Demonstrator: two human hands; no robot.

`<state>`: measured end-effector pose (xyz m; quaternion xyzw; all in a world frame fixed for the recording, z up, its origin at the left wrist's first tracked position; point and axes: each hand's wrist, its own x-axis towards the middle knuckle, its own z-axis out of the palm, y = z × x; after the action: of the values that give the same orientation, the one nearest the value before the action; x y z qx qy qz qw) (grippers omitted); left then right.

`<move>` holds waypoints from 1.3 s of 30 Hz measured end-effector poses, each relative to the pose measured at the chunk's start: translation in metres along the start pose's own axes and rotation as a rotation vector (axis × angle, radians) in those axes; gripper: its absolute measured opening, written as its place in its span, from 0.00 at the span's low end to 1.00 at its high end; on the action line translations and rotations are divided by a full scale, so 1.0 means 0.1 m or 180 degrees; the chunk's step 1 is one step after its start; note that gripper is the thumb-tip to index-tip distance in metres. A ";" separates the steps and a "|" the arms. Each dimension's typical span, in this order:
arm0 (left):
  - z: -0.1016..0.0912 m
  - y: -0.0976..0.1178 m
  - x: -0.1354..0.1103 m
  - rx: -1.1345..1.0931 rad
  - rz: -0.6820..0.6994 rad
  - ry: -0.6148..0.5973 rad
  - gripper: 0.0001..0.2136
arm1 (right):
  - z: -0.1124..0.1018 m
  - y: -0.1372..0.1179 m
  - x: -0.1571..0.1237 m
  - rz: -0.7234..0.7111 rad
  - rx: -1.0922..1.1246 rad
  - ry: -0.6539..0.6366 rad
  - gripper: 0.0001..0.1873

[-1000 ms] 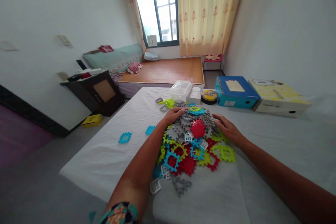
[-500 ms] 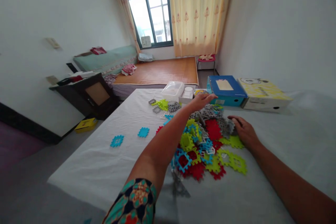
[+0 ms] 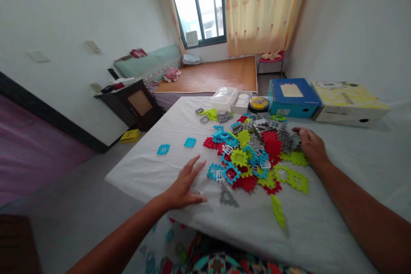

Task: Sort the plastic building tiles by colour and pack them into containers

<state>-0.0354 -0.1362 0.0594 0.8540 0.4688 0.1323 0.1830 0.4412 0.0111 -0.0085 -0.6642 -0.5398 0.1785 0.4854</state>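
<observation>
A heap of interlocking plastic building pieces in red, blue, yellow-green and grey, with small white window-like frames among them, covers the middle of the white-covered table. My left hand hovers at the heap's near left, fingers spread, nothing in it. Close to its fingertips lie blue pieces and a grey triangular piece. My right hand rests against the heap's right edge, beside grey pieces and a yellow-green piece; its fingers are partly bent and hold nothing visible.
Two blue square pieces lie apart on the left. A yellow-green piece sits near the front edge. Behind the heap stand a clear plastic box, a round yellow-lidded tin, a blue box and a yellow-white box.
My left hand has drawn back from above the heap's far side to its near left, fingers now spread. A yellow-green piece now lies at the front. My right hand stays by the heap's right edge.
</observation>
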 end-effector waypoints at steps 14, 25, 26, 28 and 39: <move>0.35 0.50 0.49 0.0842 0.1069 -0.0416 0.39 | -0.84 -1.58 -1.49 -0.2751 0.0084 -0.3997 0.20; 0.47 0.51 1.23 0.1397 0.1474 0.0324 0.29 | -0.31 -1.22 -0.85 -0.2132 0.0192 -0.2894 0.14; 0.46 0.53 1.32 0.1410 0.1406 0.0402 0.28 | -0.27 -1.23 -0.75 -0.2049 0.0126 -0.2441 0.12; 0.42 0.55 1.45 0.1371 0.1117 0.0669 0.26 | -0.19 -1.24 -0.59 -0.1828 -0.0020 -0.1593 0.12; -0.40 -1.06 0.73 0.0782 -0.2867 0.1401 0.20 | -0.16 -0.40 -0.39 -0.1518 -0.0793 -0.0166 0.15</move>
<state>-0.0931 -0.0139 0.0532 0.5346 0.8295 0.1610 0.0171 0.4181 -0.0326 0.0214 -0.5680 -0.7111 0.0084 0.4142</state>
